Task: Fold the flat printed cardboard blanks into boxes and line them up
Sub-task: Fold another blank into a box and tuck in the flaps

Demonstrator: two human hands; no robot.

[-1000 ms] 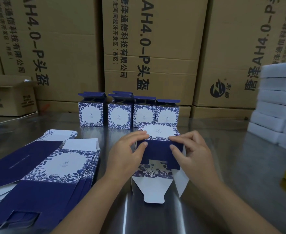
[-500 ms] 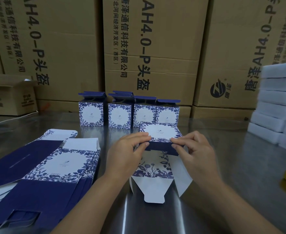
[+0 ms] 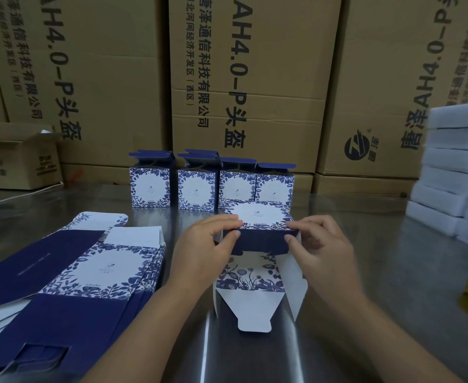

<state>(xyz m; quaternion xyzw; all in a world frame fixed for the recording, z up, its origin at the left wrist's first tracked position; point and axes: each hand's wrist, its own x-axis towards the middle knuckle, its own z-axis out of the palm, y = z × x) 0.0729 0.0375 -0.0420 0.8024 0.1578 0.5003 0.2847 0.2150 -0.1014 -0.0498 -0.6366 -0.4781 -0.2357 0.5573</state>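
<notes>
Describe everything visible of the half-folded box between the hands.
The half-folded box is printed card: a white panel framed with blue flowers faces up, a navy side faces the camera. It lies on its side on the steel table, its near end open, white-backed flaps splayed toward the viewer. The left hand and right hand pinch its upper near edge.

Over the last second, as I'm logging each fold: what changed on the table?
The half-folded box tipped away from the person: its navy panel shows narrower, its white printed top fuller, the floral flap below more exposed. The left hand and right hand kept their grip on its near top edge. The four folded boxes and the stack of flat blanks stayed put.
</notes>
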